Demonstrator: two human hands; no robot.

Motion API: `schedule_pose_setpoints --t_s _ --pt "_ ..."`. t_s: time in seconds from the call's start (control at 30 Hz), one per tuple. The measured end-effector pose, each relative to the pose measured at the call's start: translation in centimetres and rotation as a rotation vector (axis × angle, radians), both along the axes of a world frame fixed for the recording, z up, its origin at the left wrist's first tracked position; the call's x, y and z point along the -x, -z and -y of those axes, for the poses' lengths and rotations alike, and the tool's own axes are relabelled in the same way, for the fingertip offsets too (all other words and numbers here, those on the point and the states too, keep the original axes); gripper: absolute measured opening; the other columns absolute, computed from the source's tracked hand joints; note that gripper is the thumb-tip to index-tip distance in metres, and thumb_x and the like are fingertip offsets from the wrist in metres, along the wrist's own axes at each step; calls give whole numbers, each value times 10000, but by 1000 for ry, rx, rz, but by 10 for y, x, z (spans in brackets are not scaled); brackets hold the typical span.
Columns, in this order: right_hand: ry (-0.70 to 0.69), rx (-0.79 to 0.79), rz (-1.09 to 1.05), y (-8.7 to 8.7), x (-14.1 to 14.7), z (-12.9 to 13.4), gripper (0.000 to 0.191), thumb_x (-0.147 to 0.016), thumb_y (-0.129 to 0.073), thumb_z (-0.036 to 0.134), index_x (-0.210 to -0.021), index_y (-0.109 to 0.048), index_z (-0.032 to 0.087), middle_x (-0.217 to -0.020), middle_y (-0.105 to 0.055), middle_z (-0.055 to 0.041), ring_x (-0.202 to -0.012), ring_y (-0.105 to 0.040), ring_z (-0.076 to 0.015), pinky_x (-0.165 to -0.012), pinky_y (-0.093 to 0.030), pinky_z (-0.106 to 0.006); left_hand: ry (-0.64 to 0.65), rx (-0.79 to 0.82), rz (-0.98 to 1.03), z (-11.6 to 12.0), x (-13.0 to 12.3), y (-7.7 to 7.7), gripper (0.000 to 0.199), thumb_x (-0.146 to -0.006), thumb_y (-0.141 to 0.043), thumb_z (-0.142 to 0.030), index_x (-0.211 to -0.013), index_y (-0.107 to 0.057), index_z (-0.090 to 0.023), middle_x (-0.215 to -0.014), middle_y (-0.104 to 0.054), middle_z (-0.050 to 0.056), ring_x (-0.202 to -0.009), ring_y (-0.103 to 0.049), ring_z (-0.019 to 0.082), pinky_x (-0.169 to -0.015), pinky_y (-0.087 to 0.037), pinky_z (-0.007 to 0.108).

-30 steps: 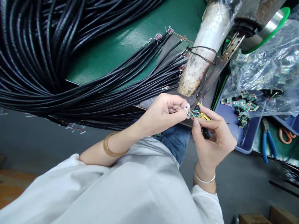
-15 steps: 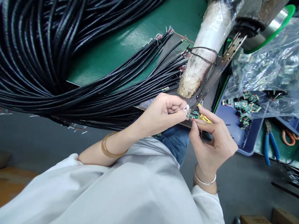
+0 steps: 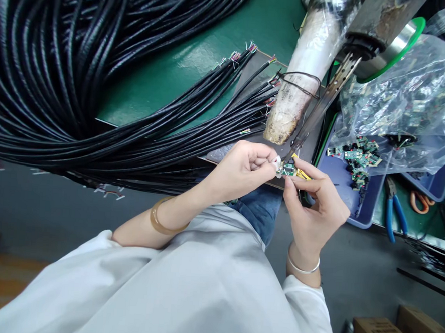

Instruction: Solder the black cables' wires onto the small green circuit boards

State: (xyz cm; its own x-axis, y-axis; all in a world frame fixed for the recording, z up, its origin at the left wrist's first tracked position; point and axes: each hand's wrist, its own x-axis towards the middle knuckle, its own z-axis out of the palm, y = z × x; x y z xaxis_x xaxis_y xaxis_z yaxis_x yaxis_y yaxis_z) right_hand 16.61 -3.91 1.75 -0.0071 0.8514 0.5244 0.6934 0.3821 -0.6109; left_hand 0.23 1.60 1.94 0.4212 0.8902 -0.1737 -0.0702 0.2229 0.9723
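A small green circuit board (image 3: 289, 168) with metal pins at its ends lies between my hands. My right hand (image 3: 316, 202) is closed, its thumb and forefinger pinching the board from the right. My left hand (image 3: 241, 165) is closed at the board's left end, fingertips on a small white piece (image 3: 277, 162) whose kind is unclear. From above, a soldering iron (image 3: 320, 104) points down with its tip at or very near the board. Under the right fingers a yellow part (image 3: 302, 174) shows beside the board.
Black cables (image 3: 164, 128) with stripped coloured ends cover the left of the green bench (image 3: 184, 58). A wrapped white tube (image 3: 297, 90) slants above my hands. Right stand a blue tray (image 3: 369, 205) with boards, a plastic bag (image 3: 408, 92), pliers (image 3: 395, 212), orange-handled scissors (image 3: 421, 203) and a solder spool (image 3: 393, 51).
The view has shifted slightly, so the bench items at right appear a little further left. The board shows a little more plainly between my fingers; both hands keep their grip.
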Motion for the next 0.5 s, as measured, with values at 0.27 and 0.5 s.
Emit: schedule_pose_setpoints --t_s 0.27,0.5 --pt "-4 -56 11 -2 2 -4 189 -803 -744 59 -855 -662 221 -1040 -793 -11 -981 -769 -187 -806 -660 -304 -46 -77 -1 1 -4 -1 173 -784 -561 -139 -625 -496 -151 -587 -366 -55 -522 -286 45 -458 -221 193" --pt "9 -24 -2 0 3 -3 149 -833 -726 99 -856 -656 229 -1080 -786 -23 -970 -775 -204 -777 -672 -337 -86 -77 4 2 -5 1 135 -768 -576 -148 -651 -508 -158 -589 -372 -58 -520 -295 51 -459 -246 189"
